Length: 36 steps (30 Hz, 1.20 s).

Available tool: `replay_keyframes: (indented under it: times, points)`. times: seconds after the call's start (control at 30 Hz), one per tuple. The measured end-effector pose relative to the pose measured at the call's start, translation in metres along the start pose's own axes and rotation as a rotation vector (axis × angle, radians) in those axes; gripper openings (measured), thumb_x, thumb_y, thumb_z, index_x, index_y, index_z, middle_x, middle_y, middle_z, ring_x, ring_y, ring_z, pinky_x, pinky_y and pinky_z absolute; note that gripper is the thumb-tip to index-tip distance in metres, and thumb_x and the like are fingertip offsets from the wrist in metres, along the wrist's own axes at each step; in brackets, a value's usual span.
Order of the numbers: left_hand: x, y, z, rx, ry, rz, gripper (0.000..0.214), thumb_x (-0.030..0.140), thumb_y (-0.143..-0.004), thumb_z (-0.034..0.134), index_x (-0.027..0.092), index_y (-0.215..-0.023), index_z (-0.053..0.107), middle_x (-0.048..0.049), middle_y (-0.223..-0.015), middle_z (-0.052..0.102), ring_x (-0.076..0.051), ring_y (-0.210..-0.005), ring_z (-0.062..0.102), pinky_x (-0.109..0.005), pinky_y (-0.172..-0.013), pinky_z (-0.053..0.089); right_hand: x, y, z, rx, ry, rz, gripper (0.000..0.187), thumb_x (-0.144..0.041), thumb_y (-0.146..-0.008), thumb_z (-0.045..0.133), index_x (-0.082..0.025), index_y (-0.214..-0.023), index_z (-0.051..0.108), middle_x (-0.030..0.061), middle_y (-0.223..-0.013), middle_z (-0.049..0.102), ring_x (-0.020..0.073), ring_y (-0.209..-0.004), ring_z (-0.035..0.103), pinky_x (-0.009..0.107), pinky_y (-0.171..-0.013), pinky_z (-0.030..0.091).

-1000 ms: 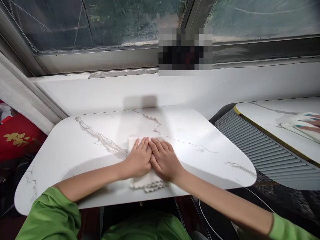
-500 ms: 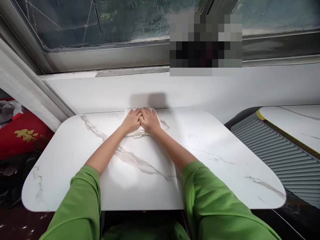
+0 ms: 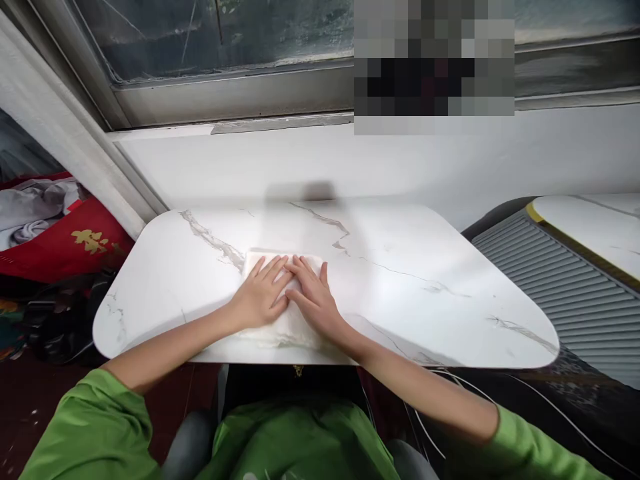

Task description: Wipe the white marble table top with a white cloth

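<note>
A white folded cloth (image 3: pixel 287 330) lies flat on the white marble-patterned table (image 3: pixel 425 267), close to its front edge. My left hand (image 3: pixel 263 290) rests on the cloth's left part, palm down and fingers spread. On the right part lies my right hand (image 3: pixel 315 290), tilted a little, its fingers stretched out and its thumb side toward the left hand. The two hands meet near the middle of the cloth. Neither hand's fingers wrap round the cloth; both press on it from above.
Behind the table stands a white wall (image 3: pixel 225 167) below a metal-framed window (image 3: pixel 240 93). At the left is a red bag (image 3: pixel 100 233) with gold print and light cloth in it. A grey ribbed panel (image 3: pixel 565 287) and another table top (image 3: pixel 590 220) are at the right.
Both hands and the cloth have slid from the table's back edge toward me, near the front edge. My elbows are now bent outward. The view has tipped and shifted slightly.
</note>
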<state>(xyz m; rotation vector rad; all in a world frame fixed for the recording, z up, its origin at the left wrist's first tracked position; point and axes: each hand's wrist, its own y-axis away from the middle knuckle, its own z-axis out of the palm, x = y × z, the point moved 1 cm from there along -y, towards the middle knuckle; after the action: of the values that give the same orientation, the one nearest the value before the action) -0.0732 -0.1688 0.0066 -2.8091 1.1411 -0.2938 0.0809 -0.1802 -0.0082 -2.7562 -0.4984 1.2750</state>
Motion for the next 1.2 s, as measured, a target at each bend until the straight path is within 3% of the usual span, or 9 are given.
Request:
replay_keyframes:
  times: [0.17,0.37,0.5,0.73,0.87,1.0,1.2]
  points:
    - [0.015,0.033,-0.011,-0.03,0.035,0.006,0.05,0.032,-0.096,0.034,0.011,-0.142,0.034,-0.0137,-0.153,0.026,-0.025,-0.144,0.016,-0.048,-0.118,0.012,-0.02,0.032,0.012,-0.017,-0.072,-0.018,0.05,-0.027,-0.086,0.039,-0.026,-0.136,0.041,0.0064,-0.151,0.035,0.022,-0.143,0.021,0.058,-0.116,-0.001]
    - [0.003,0.034,-0.015,-0.086,0.075,-0.034,0.053,0.03,-0.094,0.038,0.011,-0.143,0.033,-0.0131,-0.153,0.026,-0.024,-0.144,0.013,-0.047,-0.119,0.011,-0.025,0.02,0.024,0.035,0.083,-0.117,0.049,-0.027,-0.088,0.035,-0.023,-0.137,0.039,0.0079,-0.147,0.042,0.0218,-0.141,0.028,0.057,-0.117,0.005]
    - [-0.033,0.02,-0.016,-0.074,0.085,-0.038,0.05,0.031,-0.094,0.038,0.011,-0.14,0.036,-0.0135,-0.152,0.03,-0.024,-0.144,0.017,-0.047,-0.118,0.011,-0.025,-0.018,0.036,0.037,0.181,-0.139,0.047,-0.027,-0.089,0.033,-0.018,-0.134,0.043,0.0108,-0.145,0.044,0.0221,-0.139,0.031,0.054,-0.117,0.012]
    - [-0.132,-0.036,-0.017,-0.039,0.048,-0.047,0.049,0.027,-0.091,0.042,0.009,-0.137,0.04,-0.0143,-0.147,0.038,-0.022,-0.141,0.027,-0.043,-0.118,0.015,-0.026,-0.124,0.053,0.114,0.27,-0.068,0.048,-0.022,-0.087,0.032,-0.013,-0.132,0.047,0.0118,-0.142,0.047,0.023,-0.137,0.035,0.049,-0.116,0.016]
    - [-0.158,-0.055,-0.016,-0.006,0.033,-0.09,0.049,0.024,-0.09,0.041,0.01,-0.137,0.041,-0.0134,-0.146,0.04,-0.021,-0.14,0.028,-0.043,-0.117,0.016,-0.023,-0.158,0.058,0.128,0.302,-0.044,0.049,-0.019,-0.086,0.031,-0.013,-0.131,0.048,0.0096,-0.141,0.048,0.021,-0.136,0.036,0.045,-0.116,0.014]
    - [-0.146,-0.043,-0.013,0.015,0.035,-0.117,0.047,0.023,-0.091,0.037,0.014,-0.137,0.041,-0.0113,-0.147,0.039,-0.022,-0.141,0.025,-0.045,-0.117,0.014,-0.024,-0.146,0.061,0.101,0.328,-0.039,0.049,-0.02,-0.087,0.03,-0.015,-0.133,0.046,0.0074,-0.144,0.045,0.0205,-0.137,0.034,0.045,-0.116,0.015]
    - [-0.088,0.028,-0.018,-0.003,0.029,-0.135,0.049,0.025,-0.092,0.036,0.009,-0.138,0.04,-0.0154,-0.148,0.036,-0.026,-0.142,0.022,-0.047,-0.117,0.009,-0.051,-0.068,0.07,0.02,0.353,-0.102,0.05,-0.023,-0.09,0.028,-0.014,-0.138,0.041,0.0087,-0.147,0.041,0.0207,-0.139,0.03,0.045,-0.117,0.015]
